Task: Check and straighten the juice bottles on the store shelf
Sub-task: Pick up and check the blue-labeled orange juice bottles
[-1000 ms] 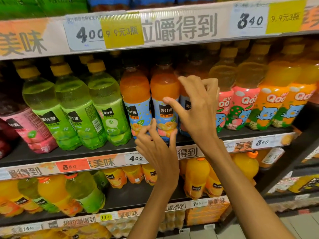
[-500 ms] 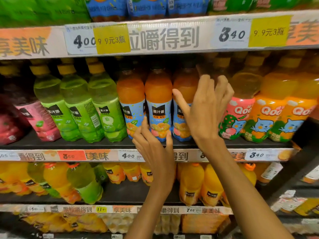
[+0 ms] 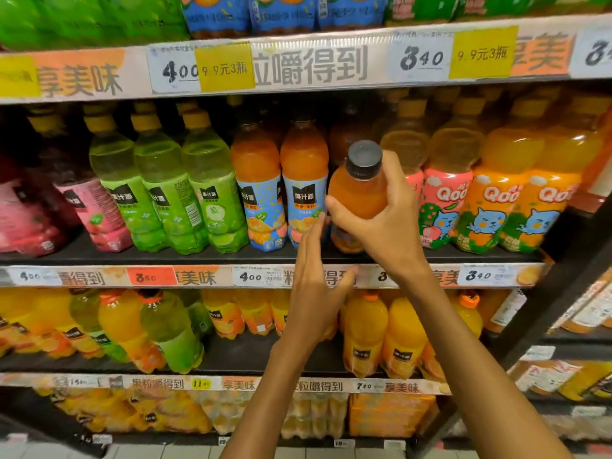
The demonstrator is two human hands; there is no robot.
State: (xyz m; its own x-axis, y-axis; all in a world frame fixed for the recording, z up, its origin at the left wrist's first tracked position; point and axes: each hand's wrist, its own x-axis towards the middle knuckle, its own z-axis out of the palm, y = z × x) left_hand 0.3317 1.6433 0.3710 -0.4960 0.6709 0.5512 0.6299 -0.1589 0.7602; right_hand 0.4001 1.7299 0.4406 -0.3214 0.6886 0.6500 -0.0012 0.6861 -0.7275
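Big picture first: the shelf is packed tight, green bottles on the left, two orange bottles mid-row, cat-label bottles on the right. Not much room to play with here.

Centre of the action: one bottle is tipped toward us, its dark cap leaning out near the camera, its base down at the shelf's front edge between the orange pair and the cat labels. The right hand wraps round its shoulder, thumb on the left side, fingers curled behind; that is a firm hold on the bottle. The left hand reaches up below with fingers straight, tips at the lower label of the neighbouring orange bottle, gripping nothing.

The risks, as I judge them: the tilt puts the weight out over the edge, so a slipping palm on smooth plastic could drop the bottle to the floor. Swinging it upright could knock the close neighbours either side and topple a row. The left fingertips, if they push too hard, could shove that orange bottle back and out of line.
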